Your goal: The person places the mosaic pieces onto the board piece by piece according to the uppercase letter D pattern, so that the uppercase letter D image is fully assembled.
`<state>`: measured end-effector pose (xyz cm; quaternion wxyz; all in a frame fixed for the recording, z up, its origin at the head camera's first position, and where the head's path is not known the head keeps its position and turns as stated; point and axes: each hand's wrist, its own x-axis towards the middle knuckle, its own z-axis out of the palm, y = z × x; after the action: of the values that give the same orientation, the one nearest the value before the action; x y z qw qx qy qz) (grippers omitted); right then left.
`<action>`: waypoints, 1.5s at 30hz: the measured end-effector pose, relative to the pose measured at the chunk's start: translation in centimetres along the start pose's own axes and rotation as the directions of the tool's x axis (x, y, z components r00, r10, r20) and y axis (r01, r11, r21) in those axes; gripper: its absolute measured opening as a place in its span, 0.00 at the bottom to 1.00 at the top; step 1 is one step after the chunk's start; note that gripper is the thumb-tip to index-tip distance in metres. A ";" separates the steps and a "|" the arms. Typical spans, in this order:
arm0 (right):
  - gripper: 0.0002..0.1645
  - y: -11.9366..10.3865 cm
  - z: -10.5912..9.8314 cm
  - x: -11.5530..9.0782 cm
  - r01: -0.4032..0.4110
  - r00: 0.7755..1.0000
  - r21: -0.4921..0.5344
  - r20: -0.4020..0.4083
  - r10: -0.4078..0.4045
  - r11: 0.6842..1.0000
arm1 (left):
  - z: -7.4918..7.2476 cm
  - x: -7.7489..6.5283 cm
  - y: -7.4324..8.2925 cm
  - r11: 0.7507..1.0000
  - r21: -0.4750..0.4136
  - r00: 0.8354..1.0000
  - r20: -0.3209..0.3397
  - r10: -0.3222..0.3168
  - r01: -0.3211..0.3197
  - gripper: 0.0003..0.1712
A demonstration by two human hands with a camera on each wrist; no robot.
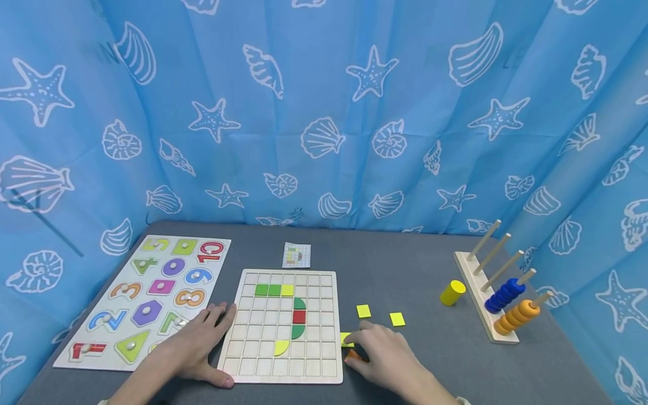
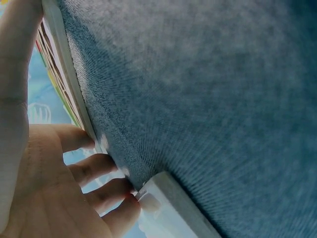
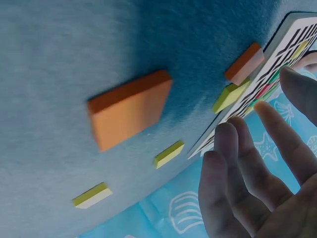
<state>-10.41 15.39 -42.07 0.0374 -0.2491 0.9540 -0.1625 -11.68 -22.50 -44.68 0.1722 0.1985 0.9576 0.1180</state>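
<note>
A wooden grid board [image 1: 253, 349] holds two green squares [image 1: 268, 289], a yellow square [image 1: 287, 290], a red square [image 1: 298, 317], two green quarter-rounds [image 1: 297, 332] and a yellow quarter-round [image 1: 281, 347]. My left hand [image 1: 199, 343] rests along the board's left edge, thumb by the near corner, fingers extended. Over the board's right edge hovers my right hand [image 1: 382, 354], fingers loosely bent around a yellow tile [image 1: 346, 340] and an orange tile [image 1: 354, 355]. The right wrist view shows these tiles lying beside the board, outside the fingers, plus another orange tile [image 3: 131, 111] nearer the camera.
Two yellow squares [image 1: 363, 311] lie right of the board. A pattern card [image 1: 296, 255] sits behind it. At left is a number-and-shape puzzle [image 1: 167, 287]; at right stand a yellow cylinder [image 1: 453, 293] and a peg stand [image 1: 486, 304] with blue and orange rings.
</note>
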 end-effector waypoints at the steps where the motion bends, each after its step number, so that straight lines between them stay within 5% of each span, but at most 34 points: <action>1: 0.14 0.1 0.0 -0.1 -0.008 1.000 0.002 0.008 0.007 1.000 | 0.0 0.0 0.0 1.000 0.001 1.000 0.000 0.000 0.000 0.82; 11: 0.19 0.4 0.4 -0.1 -0.094 0.978 0.056 0.190 0.082 0.994 | -0.1 0.1 -0.1 1.000 -0.001 1.000 0.012 -0.003 0.003 0.82; 24: 0.20 0.4 0.8 0.1 -0.044 0.974 0.064 0.223 0.028 0.997 | 0.0 0.2 -0.1 1.000 0.007 1.000 0.018 -0.011 0.011 0.83; 45: 0.16 0.5 0.5 -0.1 -0.070 0.976 0.114 0.212 0.045 0.991 | 0.2 0.2 -0.1 0.999 -0.008 0.999 0.018 -0.036 0.036 0.84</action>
<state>-10.52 15.72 -42.72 0.1570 -0.2344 0.9400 -0.1918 -11.77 -22.47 -44.92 0.1837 0.1814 0.9590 0.1170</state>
